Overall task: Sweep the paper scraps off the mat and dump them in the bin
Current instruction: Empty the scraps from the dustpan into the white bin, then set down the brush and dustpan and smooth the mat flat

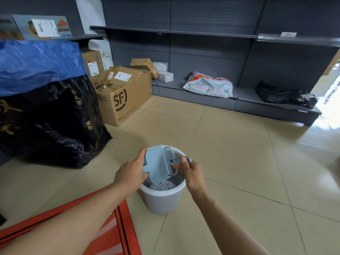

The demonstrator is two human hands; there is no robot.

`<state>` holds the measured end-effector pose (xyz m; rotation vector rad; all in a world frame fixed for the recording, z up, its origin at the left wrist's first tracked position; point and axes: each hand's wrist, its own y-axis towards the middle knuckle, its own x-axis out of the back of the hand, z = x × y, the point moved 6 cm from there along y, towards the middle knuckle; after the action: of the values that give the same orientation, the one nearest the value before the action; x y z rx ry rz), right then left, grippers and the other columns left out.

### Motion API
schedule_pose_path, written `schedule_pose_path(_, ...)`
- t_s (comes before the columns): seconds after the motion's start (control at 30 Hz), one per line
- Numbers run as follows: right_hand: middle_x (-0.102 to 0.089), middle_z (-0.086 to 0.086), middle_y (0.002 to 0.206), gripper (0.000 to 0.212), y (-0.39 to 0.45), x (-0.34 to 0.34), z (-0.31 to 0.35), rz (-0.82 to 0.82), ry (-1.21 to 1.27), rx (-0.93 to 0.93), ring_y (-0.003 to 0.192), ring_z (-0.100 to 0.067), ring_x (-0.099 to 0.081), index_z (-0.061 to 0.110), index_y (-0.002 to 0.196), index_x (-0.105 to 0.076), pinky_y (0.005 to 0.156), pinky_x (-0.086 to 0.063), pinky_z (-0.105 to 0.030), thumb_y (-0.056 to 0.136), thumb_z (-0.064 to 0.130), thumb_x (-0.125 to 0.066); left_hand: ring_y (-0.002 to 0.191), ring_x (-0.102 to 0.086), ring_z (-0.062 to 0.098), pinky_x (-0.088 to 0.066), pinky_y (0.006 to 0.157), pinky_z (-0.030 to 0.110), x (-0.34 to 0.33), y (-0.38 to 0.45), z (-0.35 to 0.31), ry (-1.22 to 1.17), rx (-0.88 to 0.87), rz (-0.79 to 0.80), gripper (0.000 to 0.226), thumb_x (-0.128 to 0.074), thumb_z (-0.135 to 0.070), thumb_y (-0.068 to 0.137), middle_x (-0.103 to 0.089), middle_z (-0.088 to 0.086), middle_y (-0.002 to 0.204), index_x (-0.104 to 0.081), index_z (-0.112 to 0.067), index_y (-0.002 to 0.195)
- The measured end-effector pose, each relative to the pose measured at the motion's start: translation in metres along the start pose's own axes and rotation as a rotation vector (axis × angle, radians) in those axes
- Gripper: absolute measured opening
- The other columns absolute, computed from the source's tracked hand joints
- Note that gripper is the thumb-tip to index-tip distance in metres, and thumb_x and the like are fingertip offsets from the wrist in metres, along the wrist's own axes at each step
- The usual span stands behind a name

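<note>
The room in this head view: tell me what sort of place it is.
Probably a shop's stockroom or a parcel pickup point. Dark pegboard shelving lines the wall, nearly bare. Taped shipping cartons stand on the tiled floor, and a courier mailer bag lies on the bottom shelf.

The pale blue dustpan [156, 163] hangs tilted over the bin [161, 197], its open mouth pointing down into it. The small blue brush [179, 161] lies against the pan's inner side, its handle sticking out to the right. The bin is a white ribbed plastic pail standing upright on the tiled floor, with white paper scraps [162, 185] heaped inside. The orange-red mat [117, 230] with dark border stripes lies flat just left of the bin
</note>
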<state>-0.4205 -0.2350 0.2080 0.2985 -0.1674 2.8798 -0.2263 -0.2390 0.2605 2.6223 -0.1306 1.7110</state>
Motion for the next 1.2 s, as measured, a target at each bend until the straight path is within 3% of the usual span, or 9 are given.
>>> schedule_pose_path(0.17,-0.068,0.012,0.079,0.029,-0.03,-0.018,0.028,0.054,-0.106,0.172,0.078,-0.005,-0.061,0.023,0.094,-0.068,0.068,-0.046,-0.022,0.098,0.039,-0.044,0.085,-0.063,0.028,-0.052,0.074,0.037,0.001,-0.006,-0.005,-0.123,0.051,0.003,0.064,-0.061,-0.018,0.082,-0.062,-0.002,0.089,-0.027,-0.029,0.135)
schedule_pose_path(0.3,-0.057,0.014,0.114,0.043,-0.053,-0.028,0.039,0.023,-0.476,0.361,0.11,-0.009,-0.045,0.036,0.131,-0.056,0.09,-0.045,-0.027,0.093,0.052,-0.043,0.095,-0.061,0.029,-0.044,0.071,0.032,0.005,-0.017,-0.012,-0.263,0.119,0.009,0.06,-0.066,-0.03,0.085,-0.062,0.001,0.101,-0.033,-0.025,0.135)
schedule_pose_path(0.4,-0.048,0.009,0.129,0.059,-0.073,-0.025,0.041,-0.005,-0.56,0.427,0.122,-0.013,-0.041,0.035,0.137,-0.051,0.098,-0.043,-0.031,0.086,0.058,-0.031,0.106,-0.059,0.023,-0.043,0.081,0.03,0.003,-0.034,-0.014,-0.472,0.143,0.04,0.064,-0.071,-0.027,0.083,-0.061,-0.002,0.11,-0.036,-0.023,0.136)
schedule_pose_path(0.5,-0.045,0.011,0.135,0.061,-0.099,-0.018,0.033,0.038,-0.624,0.476,0.127,-0.011,-0.039,0.034,0.141,-0.045,0.101,-0.035,-0.029,0.086,0.053,-0.027,0.087,-0.058,0.014,-0.043,0.071,0.028,-0.004,-0.057,-0.015,-0.667,0.171,0.082,0.064,-0.069,-0.021,0.081,-0.062,-0.004,0.097,-0.036,-0.026,0.135)
schedule_pose_path(0.6,-0.047,0.009,0.132,0.061,-0.124,-0.007,0.022,0.055,-0.704,0.521,0.127,-0.012,-0.041,0.03,0.14,-0.047,0.104,-0.031,-0.031,0.086,0.051,-0.027,0.057,-0.048,0.011,-0.035,0.051,0.025,-0.015,-0.085,-0.018,-0.78,0.215,0.138,0.056,-0.061,-0.019,0.082,-0.056,0.001,0.072,-0.038,-0.03,0.132)
schedule_pose_path(0.73,-0.054,0.008,0.124,0.042,-0.157,0.01,-0.001,0.059,-0.729,0.54,0.118,-0.017,-0.048,0.028,0.129,-0.056,0.098,-0.033,-0.033,0.089,0.035,-0.048,0.055,-0.047,0.008,-0.033,0.043,0.018,-0.043,-0.132,-0.024,-0.874,0.234,0.195,0.047,-0.055,-0.014,0.09,-0.055,0.004,0.08,-0.04,-0.034,0.13)
schedule_pose_path(0.87,-0.057,0.008,0.117,0.041,-0.19,0.018,-0.033,0.118,-0.76,0.533,0.112,-0.018,-0.052,0.029,0.124,-0.06,0.09,-0.034,-0.032,0.083,0.024,-0.063,0.064,-0.051,0.011,-0.037,0.053,0.024,-0.082,-0.173,-0.017,-0.875,0.272,0.21,0.06,-0.065,-0.034,0.077,-0.06,-0.003,0.082,-0.04,-0.035,0.131)
schedule_pose_path(1.1,-0.055,0.0,0.115,0.04,-0.223,0.025,-0.092,0.257,-0.735,0.421,0.098,-0.024,-0.06,0.023,0.12,-0.065,0.088,-0.043,-0.035,0.081,0.016,-0.066,0.093,-0.065,0.018,-0.049,0.07,0.03,-0.149,-0.207,-0.004,-0.695,0.269,0.283,0.055,-0.063,-0.038,0.089,-0.065,-0.001,0.106,-0.034,-0.033,0.135)
schedule_pose_path(1.2,-0.054,-0.004,0.112,0.033,-0.225,0.025,-0.113,0.301,-0.661,0.344,0.086,-0.027,-0.062,0.016,0.112,-0.067,0.077,-0.051,-0.039,0.081,0.007,-0.063,0.098,-0.063,0.025,-0.05,0.081,0.038,-0.173,-0.212,0.003,-0.571,0.266,0.311,0.06,-0.059,-0.046,0.09,-0.064,0.001,0.11,-0.027,-0.033,0.139)
